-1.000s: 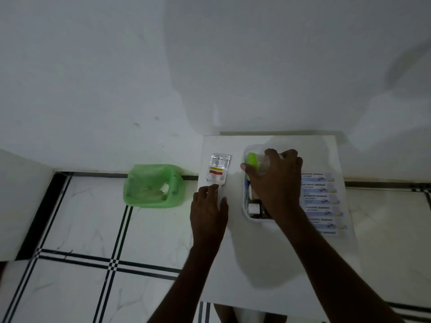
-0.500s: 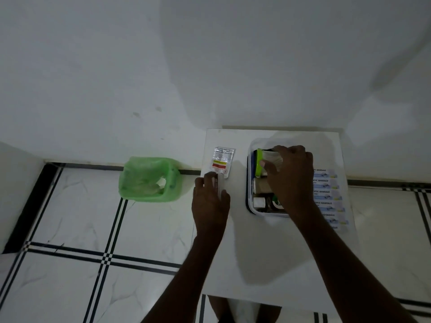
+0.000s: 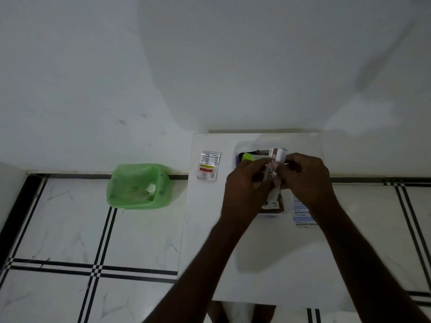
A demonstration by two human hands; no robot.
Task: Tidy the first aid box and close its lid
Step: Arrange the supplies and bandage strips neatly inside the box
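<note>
An open first aid box (image 3: 242,148) of clear plastic stands at the back of a small white table (image 3: 256,252); a lime green item (image 3: 247,156) shows inside it. Above the box I hold a white and brown ointment carton (image 3: 276,157) with both hands: my left hand (image 3: 247,185) grips its left side, my right hand (image 3: 307,180) its right. A flat medicine sachet (image 3: 208,165) lies on the table left of the box. A strip of antiseptic bandages (image 3: 303,213) lies right of the box, partly under my right wrist. No lid is visible.
A green plastic bin (image 3: 138,186) lined with a green bag sits on the tiled floor left of the table, against the white wall (image 3: 210,66). The table's front half (image 3: 268,271) holds only the shadow of my arms.
My left hand left the table near the sachet and joined the right above the box. The ointment carton has come up out of the box between both hands.
</note>
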